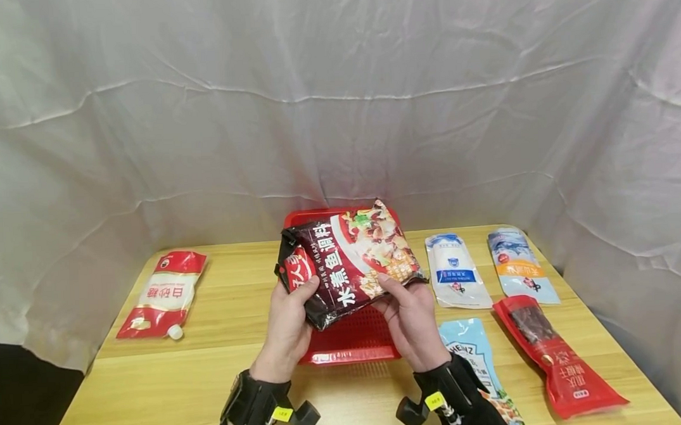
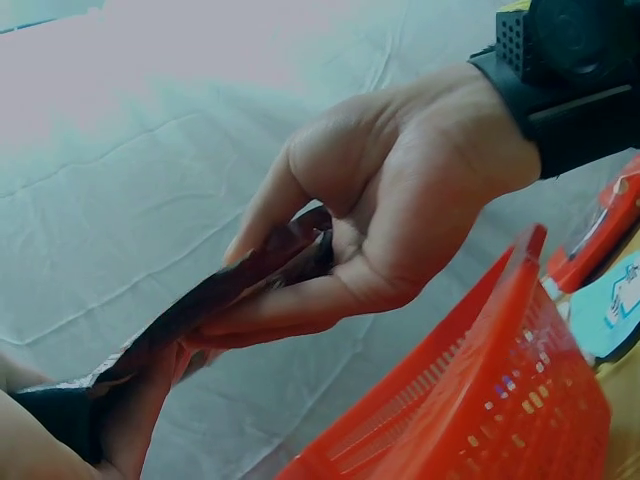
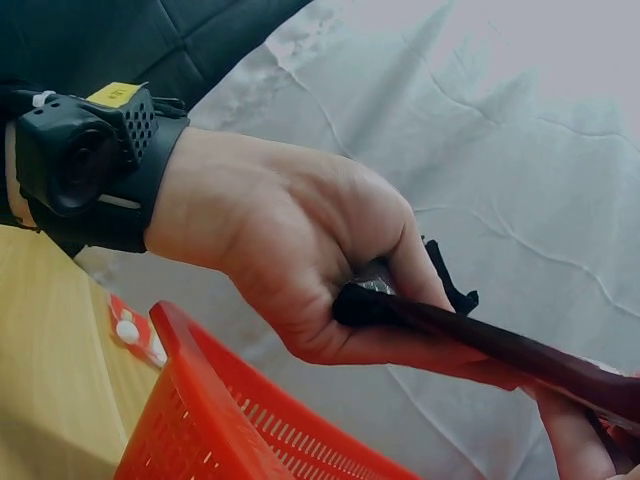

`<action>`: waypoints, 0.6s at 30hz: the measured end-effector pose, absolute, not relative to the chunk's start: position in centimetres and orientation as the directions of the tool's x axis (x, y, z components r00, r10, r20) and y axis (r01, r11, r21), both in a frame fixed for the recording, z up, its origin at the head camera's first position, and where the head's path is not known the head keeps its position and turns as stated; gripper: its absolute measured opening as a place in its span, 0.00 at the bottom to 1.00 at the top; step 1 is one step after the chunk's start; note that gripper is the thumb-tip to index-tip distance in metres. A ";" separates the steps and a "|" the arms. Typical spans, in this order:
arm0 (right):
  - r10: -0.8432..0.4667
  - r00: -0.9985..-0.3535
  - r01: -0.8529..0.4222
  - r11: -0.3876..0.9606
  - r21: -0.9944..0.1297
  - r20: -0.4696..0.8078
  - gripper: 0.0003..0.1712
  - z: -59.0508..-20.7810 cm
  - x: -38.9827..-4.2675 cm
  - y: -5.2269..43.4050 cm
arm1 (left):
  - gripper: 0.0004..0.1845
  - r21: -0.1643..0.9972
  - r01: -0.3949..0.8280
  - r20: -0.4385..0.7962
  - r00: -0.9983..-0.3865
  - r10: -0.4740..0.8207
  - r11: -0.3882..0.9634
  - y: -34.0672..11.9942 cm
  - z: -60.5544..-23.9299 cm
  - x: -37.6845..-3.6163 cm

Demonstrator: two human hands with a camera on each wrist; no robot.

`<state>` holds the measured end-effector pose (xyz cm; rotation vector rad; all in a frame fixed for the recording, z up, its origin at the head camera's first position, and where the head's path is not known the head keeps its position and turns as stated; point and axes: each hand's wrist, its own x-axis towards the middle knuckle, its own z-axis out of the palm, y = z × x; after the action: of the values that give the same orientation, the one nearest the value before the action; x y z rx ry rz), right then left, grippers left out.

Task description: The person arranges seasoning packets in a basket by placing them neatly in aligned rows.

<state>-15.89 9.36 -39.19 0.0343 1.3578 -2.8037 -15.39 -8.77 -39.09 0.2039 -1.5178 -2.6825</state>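
Both hands hold a dark seasoning packet (image 1: 342,260) with a picture of a cooked dish, tilted above a red plastic basket (image 1: 352,339). My left hand (image 1: 288,322) pinches its left end, thumb on the printed face and fingers underneath. At the lower right edge, my right hand (image 1: 410,320) grips it the same way. Seen edge-on in the left wrist view, the packet (image 2: 235,285) is a thin slab between thumb and fingers of the left hand (image 2: 380,200). The right wrist view shows the right hand (image 3: 310,250) around the other end, with the basket (image 3: 215,400) below.
To the left lies a red and white sugar pouch (image 1: 164,293) with a white cap. On the right are a white and blue pouch (image 1: 457,274), a blue and orange pouch (image 1: 522,265), a light blue Heinz pouch (image 1: 466,346) and a long red packet (image 1: 560,355). Grey curtain (image 1: 313,112) surrounds the table.
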 end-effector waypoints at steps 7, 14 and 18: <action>-0.071 -0.996 0.090 -0.646 -0.758 -0.059 0.30 -39.1 -15.6 9.4 | 0.27 0.843 0.015 -0.052 -0.993 -0.110 -0.538 -9.6 -38.3 -15.3; -0.134 -0.986 0.161 -0.669 -0.726 -0.096 0.27 -38.8 -15.5 9.6 | 0.26 0.816 0.071 -0.007 -0.991 -0.133 -0.574 -11.0 -37.0 -14.9; -0.133 -0.984 0.175 -0.644 -0.744 -0.117 0.29 -38.6 -15.7 9.8 | 0.25 0.808 0.096 0.021 -0.991 -0.135 -0.582 -11.8 -36.3 -14.5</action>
<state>-15.66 9.75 -38.58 0.0763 1.2315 -2.7030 -14.55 -11.81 -36.33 0.0649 -1.3663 -2.6829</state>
